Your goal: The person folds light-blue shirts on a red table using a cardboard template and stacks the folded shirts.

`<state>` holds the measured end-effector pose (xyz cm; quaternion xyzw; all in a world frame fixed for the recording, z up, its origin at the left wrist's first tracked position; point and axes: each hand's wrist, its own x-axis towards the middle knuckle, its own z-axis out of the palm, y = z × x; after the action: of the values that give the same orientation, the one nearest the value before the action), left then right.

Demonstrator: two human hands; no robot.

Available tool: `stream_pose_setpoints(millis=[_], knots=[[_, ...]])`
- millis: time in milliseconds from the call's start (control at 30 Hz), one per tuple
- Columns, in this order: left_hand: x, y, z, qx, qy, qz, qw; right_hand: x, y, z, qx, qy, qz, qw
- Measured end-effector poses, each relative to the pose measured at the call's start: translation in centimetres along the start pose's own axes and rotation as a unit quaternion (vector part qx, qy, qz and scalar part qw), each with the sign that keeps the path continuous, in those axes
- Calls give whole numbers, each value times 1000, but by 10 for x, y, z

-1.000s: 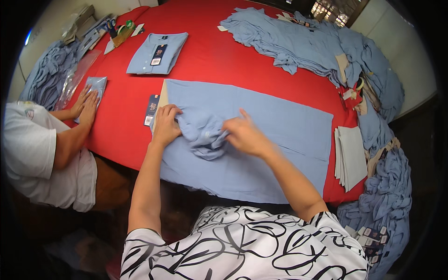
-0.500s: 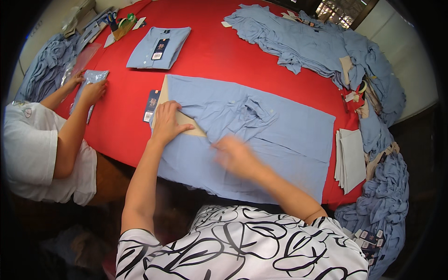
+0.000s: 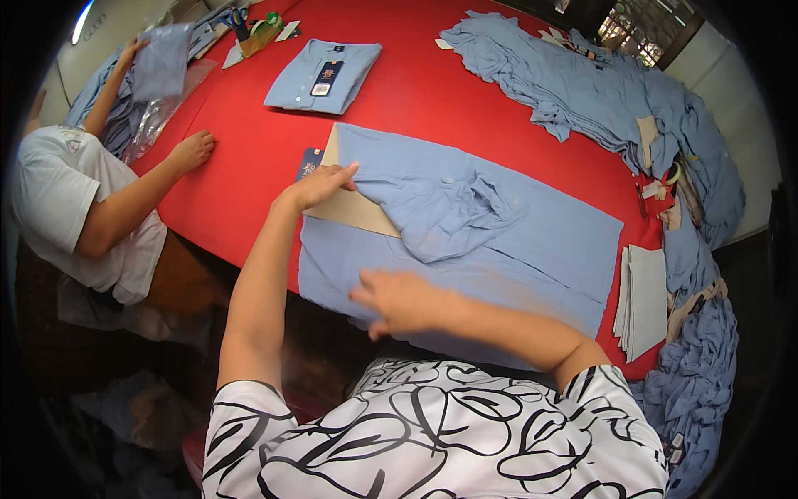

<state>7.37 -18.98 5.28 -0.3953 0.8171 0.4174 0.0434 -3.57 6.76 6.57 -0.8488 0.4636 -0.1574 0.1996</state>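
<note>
A light blue shirt (image 3: 549,220) lies partly folded on the red table, its sleeve bunched in the middle. A beige card (image 3: 353,210) shows at its left end, with a dark blue tag (image 3: 311,160) beside it. My left hand (image 3: 322,185) rests over the card and the shirt's edge, fingers stretched out to the right. My right hand (image 3: 395,301) is over the near part of the shirt, blurred by motion. Its fingers look apart and hold nothing that I can see.
A folded blue shirt (image 3: 328,79) with a tag lies beyond. Grey-white sheets (image 3: 640,303) are stacked at right, near heaped blue shirts (image 3: 553,79). At left a co-worker (image 3: 91,200) lifts a bagged shirt (image 3: 162,62). Scissors (image 3: 238,21) and tape lie at the back left.
My right hand has moved from the sleeve toward me and left. My left hand's fingers have turned to the right. The co-worker has raised the bagged shirt off the table; the whole view has shifted slightly.
</note>
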Motion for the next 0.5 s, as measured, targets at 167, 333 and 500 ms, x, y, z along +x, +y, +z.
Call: stream_pose_setpoints(millis=[167,333,500], knots=[[15,-18,-4,-88,-49,-14,995,1,0,57,-13,-92,0,996],[12,-14,-18,-182,-70,-55,979,26,130,-74,-7,295,262,919],[-3,16,-14,89,-26,-24,995,-92,120,-90,-106,406,343,840]])
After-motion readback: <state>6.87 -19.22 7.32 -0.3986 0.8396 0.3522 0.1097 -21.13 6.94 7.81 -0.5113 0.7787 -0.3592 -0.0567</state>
